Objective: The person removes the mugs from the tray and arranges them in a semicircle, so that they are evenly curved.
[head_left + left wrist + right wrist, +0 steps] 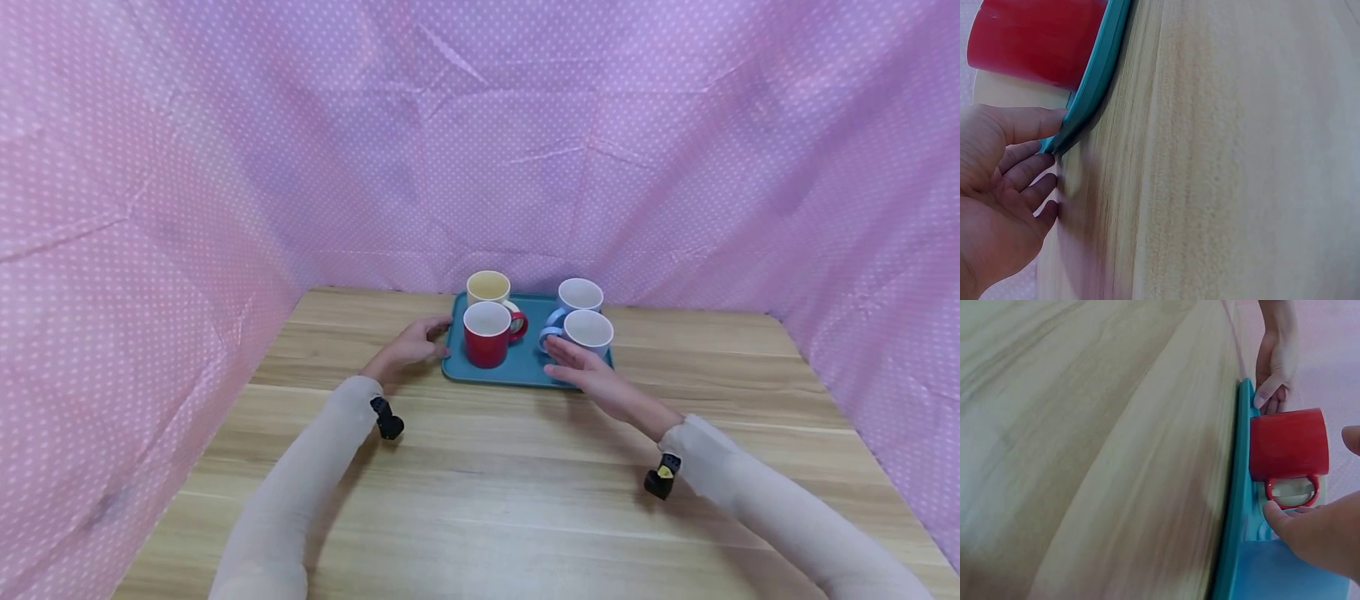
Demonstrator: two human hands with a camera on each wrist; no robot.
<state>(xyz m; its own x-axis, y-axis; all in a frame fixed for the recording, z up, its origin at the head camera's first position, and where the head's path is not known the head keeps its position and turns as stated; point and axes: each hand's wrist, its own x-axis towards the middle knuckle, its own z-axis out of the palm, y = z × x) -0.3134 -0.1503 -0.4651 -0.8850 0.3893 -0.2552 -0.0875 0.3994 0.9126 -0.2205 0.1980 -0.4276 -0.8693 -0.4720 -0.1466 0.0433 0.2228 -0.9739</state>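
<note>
A teal tray [525,367] bears a red mug [486,343], a cream mug [488,287] behind it and two light blue mugs [588,330] [580,294] at its right. My left hand [414,343] is at the tray's left side. In the left wrist view, that hand [997,187] pinches the tray's rim [1099,69], thumb above and fingertips by its underside. Over the tray's front right, my right hand [592,382] has extended fingers beside the front blue mug's handle; contact is unclear. The right wrist view shows this hand [1329,534] near the red mug's [1288,444] handle.
The tray lies near the back of a wooden table [480,475]. Pink dotted cloth [480,167] hangs behind the table and along both sides. Black devices [387,418] [663,476] are strapped on both wrists.
</note>
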